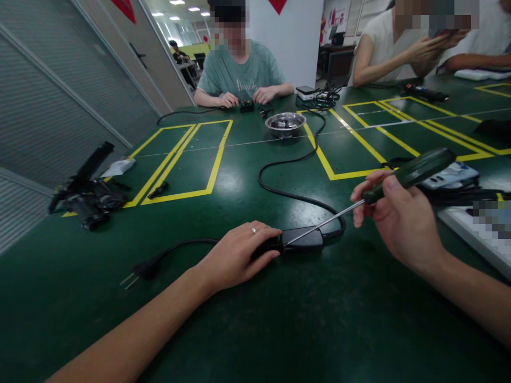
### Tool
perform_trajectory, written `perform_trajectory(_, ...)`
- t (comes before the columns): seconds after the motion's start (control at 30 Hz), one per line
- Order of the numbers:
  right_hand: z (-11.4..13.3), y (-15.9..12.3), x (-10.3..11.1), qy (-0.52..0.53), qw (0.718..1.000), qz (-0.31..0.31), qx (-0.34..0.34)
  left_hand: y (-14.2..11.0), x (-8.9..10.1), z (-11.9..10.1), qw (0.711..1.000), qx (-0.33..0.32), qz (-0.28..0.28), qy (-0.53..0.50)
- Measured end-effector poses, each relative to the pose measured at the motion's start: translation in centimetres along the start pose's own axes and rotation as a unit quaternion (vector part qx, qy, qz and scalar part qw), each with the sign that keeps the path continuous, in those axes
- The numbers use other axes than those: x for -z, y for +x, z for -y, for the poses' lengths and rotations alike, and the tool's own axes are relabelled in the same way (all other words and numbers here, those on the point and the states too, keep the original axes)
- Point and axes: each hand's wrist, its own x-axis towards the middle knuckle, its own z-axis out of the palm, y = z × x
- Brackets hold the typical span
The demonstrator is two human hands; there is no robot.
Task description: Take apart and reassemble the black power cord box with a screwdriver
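Note:
My left hand (249,250) is closed over the left part of a black power adapter (305,240) and holds it on the green table. In my right hand (399,213) is a screwdriver (415,173) with a dark green handle. Its long metal shaft slants down to the left across the adapter, and the tip is at the adapter's middle, near my left fingers. A cord runs from the adapter's left end to a two-pin plug (147,268). Another black cable (275,194) leaves its right end and curves toward the back.
A metal bowl (286,123) with small parts stands farther back. Black equipment (90,191) lies at the left, and a small black piece (158,190) lies near yellow tape. A phone (453,175) and a white-edged device (479,239) are at the right. Co-workers sit across the table.

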Motion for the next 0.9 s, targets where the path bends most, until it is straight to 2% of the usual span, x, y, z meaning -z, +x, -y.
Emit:
perform_trajectory(0.2, 0.19, 0.01, 0.57, 0.038, 0.999, 0.030, -0.018, -0.11, -0.15, -0.12, 0.999, -0.038, -0.011, 0.022)
perform_trajectory(0.4, 0.18, -0.02, 0.11, -0.005, 1.000, -0.018, 0.013, 0.08, -0.19, -0.42, 0.992, -0.100, -0.021, 0.073)
perform_trajectory(0.63, 0.13, -0.13, -0.10, -0.057, 0.996, -0.040, 0.064, 0.16, -0.05, -0.42, 0.988, -0.124, -0.019, 0.092)
perform_trajectory(0.9, 0.07, -0.22, 0.00, 0.046, 0.999, -0.013, 0.019, 0.16, -0.12, -0.44, 0.987, -0.125, -0.025, 0.097)
